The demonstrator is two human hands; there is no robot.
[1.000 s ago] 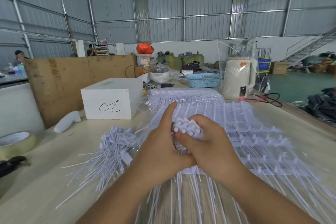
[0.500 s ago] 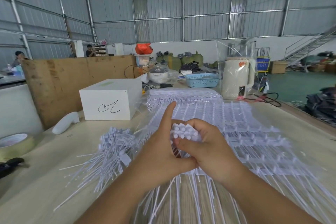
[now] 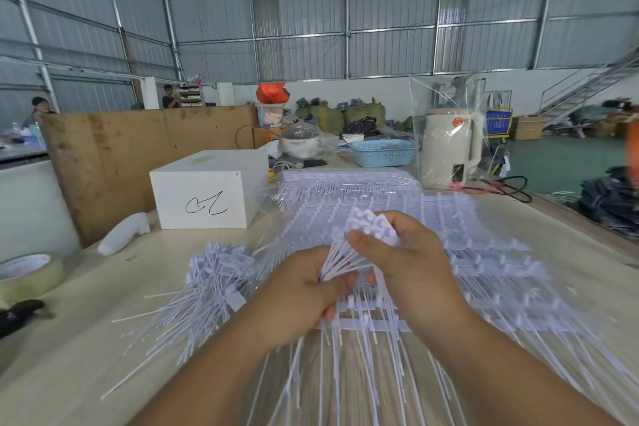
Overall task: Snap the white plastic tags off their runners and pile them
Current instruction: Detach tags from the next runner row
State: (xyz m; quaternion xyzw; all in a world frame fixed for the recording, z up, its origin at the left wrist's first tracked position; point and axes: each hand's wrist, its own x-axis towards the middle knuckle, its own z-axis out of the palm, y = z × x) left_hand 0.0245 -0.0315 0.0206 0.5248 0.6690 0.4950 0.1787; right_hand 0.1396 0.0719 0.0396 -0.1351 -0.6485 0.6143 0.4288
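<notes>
A bundle of white plastic tags fans out between both hands above the table. My right hand grips the bundle at its flat heads. My left hand pinches the thin tails of the same bundle lower down. Beneath the hands lies a white runner strip with tags still attached. More sheets of tags on runners spread across the table to the right. A loose pile of separated tags lies to the left.
A white box stands at the back left, with a white handheld tool beside it. A tape roll sits at the left edge. A blue basket and a bagged kettle stand behind.
The hands have pulled apart: my left hand dropped down along the tags' tails while my right hand lifted the heads, and the bundle now fans out between them.
</notes>
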